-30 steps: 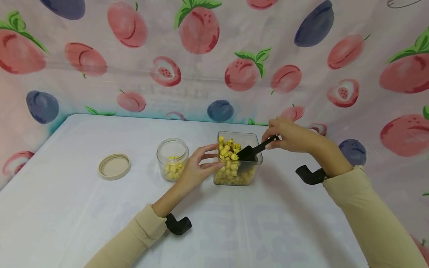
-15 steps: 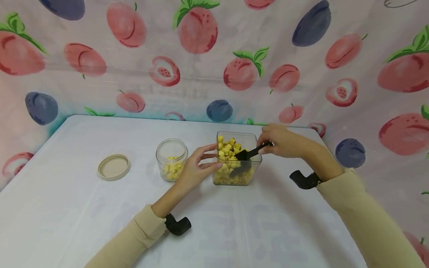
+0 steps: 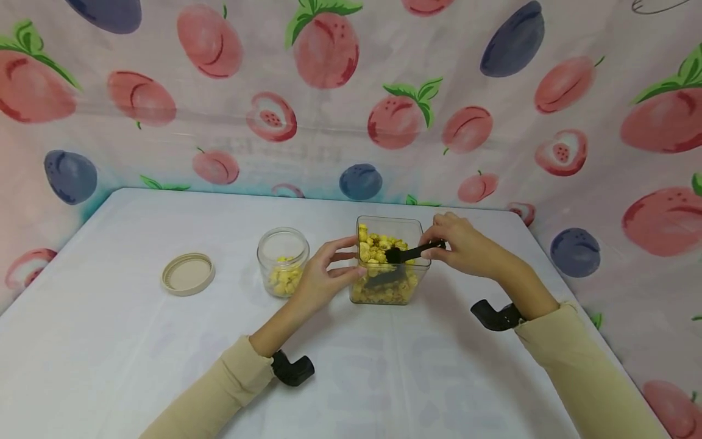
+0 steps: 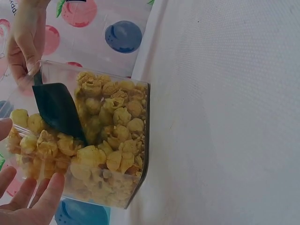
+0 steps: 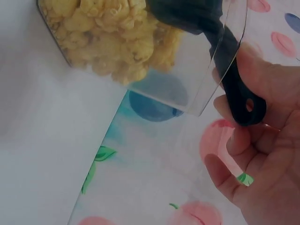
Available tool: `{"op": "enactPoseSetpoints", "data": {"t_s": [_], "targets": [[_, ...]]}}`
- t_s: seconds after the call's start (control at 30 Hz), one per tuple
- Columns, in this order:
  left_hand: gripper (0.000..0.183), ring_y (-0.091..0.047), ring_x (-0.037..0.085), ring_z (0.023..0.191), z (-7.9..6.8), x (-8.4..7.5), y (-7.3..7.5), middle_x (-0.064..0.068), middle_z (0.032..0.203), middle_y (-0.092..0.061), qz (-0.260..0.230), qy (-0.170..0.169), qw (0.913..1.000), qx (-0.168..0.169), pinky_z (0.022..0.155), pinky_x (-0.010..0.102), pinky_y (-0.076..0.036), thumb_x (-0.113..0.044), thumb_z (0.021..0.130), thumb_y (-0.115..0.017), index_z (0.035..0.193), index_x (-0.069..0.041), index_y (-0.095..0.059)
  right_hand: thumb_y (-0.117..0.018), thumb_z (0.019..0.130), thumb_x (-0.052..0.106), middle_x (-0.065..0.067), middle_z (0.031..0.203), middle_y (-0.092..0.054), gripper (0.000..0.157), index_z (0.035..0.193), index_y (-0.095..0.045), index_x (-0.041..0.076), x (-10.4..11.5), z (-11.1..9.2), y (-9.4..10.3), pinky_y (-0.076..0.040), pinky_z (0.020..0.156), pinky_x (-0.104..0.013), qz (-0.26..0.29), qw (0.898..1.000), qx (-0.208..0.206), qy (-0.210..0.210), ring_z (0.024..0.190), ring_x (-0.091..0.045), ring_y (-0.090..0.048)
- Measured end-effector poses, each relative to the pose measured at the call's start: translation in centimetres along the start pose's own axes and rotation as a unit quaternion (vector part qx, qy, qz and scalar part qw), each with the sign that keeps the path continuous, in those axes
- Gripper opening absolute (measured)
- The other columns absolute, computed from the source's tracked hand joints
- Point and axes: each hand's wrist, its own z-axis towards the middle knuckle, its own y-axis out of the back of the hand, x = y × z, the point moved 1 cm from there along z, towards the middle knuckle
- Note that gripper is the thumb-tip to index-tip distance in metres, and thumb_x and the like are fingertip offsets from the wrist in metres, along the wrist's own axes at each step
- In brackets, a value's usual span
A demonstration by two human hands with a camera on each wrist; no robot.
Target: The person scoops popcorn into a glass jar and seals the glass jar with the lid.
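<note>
A clear square container [image 3: 404, 228] of yellow popcorn [image 4: 122, 131] stands on the table. Against its left side rests my left hand [image 3: 328, 269], fingers fairly straight, fingertips at the wall and the thumb by the front face. My right hand [image 3: 466, 247] pinches the handle of a black scoop [image 3: 430, 247] over the right rim. Inside the container the scoop's blade [image 4: 57, 107] leans down into the popcorn; its tip is hidden among the pieces. In the right wrist view the handle end, with a hole, pokes out between thumb and fingers.
Just left of the container is a round clear jar [image 3: 282, 241], open-topped, with some popcorn at the bottom. Farther left a beige round lid [image 3: 188, 274] lies on the white table [image 3: 356, 378]. A fruit-print cloth [image 3: 323, 146] hangs behind.
My right hand has come down and a little left, then nearer me. The scoop has tipped flatter, its blade pushed lower into the popcorn. My left hand has stayed at the container.
</note>
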Motion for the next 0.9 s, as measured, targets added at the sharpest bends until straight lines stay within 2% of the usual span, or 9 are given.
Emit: {"op": "enactPoseSetpoints", "data": {"t_s": [0.27, 0.53, 0.7, 0.9], "targets": [[0.055, -0.051, 0.028, 0.119, 0.2, -0.3, 0.0, 0.008, 0.136, -0.045, -0.004, 0.001, 1.0000, -0.004, 0.088, 0.026, -0.053, -0.008, 0.085, -0.067, 0.135, -0.008, -0.046, -0.070, 0.081, 0.010, 0.001, 0.077, -0.049, 0.014, 0.095, -0.069, 0.006, -1.0, -1.0, 0.7, -0.033, 0.064, -0.028, 0.015, 0.998, -0.057, 0.014, 0.077, -0.013, -0.040], [0.054, -0.050, 0.029, 0.120, 0.5, -0.2, 0.1, 0.008, 0.136, -0.045, -0.002, 0.010, 0.9999, -0.003, 0.091, 0.032, -0.052, -0.010, 0.085, -0.067, 0.135, -0.010, -0.046, -0.073, 0.077, 0.005, 0.005, 0.075, -0.046, 0.015, 0.092, -0.070, 0.008, -2.3, -1.9, -0.1, -0.032, 0.060, -0.023, 0.046, 0.990, -0.130, 0.036, 0.076, -0.008, -0.038], [0.054, -0.050, 0.028, 0.120, 0.6, -0.2, 0.1, 0.007, 0.136, -0.045, -0.008, 0.015, 0.9998, -0.005, 0.091, 0.032, -0.052, -0.010, 0.085, -0.067, 0.135, -0.011, -0.047, -0.073, 0.077, 0.004, 0.004, 0.077, -0.047, 0.016, 0.092, -0.069, 0.008, -2.5, -1.9, -0.5, -0.034, 0.060, -0.021, 0.070, 0.986, -0.146, 0.039, 0.079, -0.007, -0.038], [0.055, -0.050, 0.029, 0.120, 0.7, -0.6, -0.1, 0.007, 0.136, -0.045, -0.020, 0.013, 0.9997, -0.004, 0.089, 0.027, -0.052, -0.008, 0.085, -0.067, 0.135, -0.009, -0.046, -0.072, 0.077, 0.003, 0.003, 0.078, -0.047, 0.016, 0.092, -0.069, 0.007, -2.5, -1.9, -0.5, -0.033, 0.059, -0.020, 0.076, 0.983, -0.163, 0.032, 0.079, -0.006, -0.038]]}}
